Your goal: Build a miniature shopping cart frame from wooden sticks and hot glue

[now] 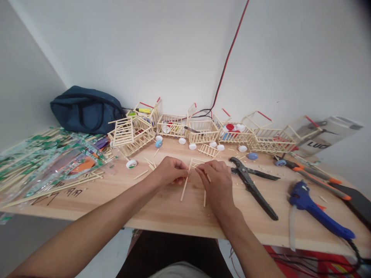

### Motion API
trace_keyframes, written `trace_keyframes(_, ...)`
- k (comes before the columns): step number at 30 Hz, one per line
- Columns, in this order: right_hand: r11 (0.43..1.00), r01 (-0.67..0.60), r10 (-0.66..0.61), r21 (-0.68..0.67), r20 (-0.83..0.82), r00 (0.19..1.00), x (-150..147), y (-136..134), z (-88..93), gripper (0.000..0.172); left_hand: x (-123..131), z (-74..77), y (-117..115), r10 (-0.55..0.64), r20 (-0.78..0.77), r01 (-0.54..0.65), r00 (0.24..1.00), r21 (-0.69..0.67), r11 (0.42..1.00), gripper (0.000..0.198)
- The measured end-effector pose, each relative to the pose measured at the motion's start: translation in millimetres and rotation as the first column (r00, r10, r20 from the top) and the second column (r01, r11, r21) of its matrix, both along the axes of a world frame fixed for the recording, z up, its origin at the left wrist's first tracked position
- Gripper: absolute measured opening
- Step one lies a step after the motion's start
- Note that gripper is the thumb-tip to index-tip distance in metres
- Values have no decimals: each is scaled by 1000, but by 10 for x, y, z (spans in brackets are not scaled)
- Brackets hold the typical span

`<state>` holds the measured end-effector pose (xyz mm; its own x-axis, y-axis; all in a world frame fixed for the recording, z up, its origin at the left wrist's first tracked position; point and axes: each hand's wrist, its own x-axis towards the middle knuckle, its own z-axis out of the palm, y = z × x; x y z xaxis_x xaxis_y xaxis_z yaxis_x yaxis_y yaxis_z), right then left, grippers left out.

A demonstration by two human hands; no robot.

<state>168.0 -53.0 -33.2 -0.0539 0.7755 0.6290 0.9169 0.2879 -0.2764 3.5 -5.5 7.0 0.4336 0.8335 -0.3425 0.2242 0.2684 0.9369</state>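
Above the middle of the wooden table, my left hand [171, 170] pinches a thin wooden stick [184, 187] that slants toward me. This stick is part of a small open frame of sticks [198, 160] between my hands. My right hand [216, 179] is closed on the frame's other side, its fingertips pressed together close to the left ones. Another stick end [205, 199] juts out below the right fingers. What exactly the right fingertips grip is partly hidden by the hand. Short loose sticks [150, 164] lie left of my left hand.
Miniature stick carts [203, 131] with red handles line the wall. Bagged skewers [52, 162] and a dark blue bag [87, 110] occupy the left. To the right lie black-handled cutters [255, 189], a blue glue gun [319, 214] and orange-handled pliers [315, 177]. The table's front edge is near me.
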Motion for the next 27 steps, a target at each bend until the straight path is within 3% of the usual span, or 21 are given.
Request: trace_keyframes(27, 1000, 5, -5, -15, -4, 1000, 2, 1, -7, 10, -7, -32, 7, -12, -11, 12, 1000, 28, 1000, 24)
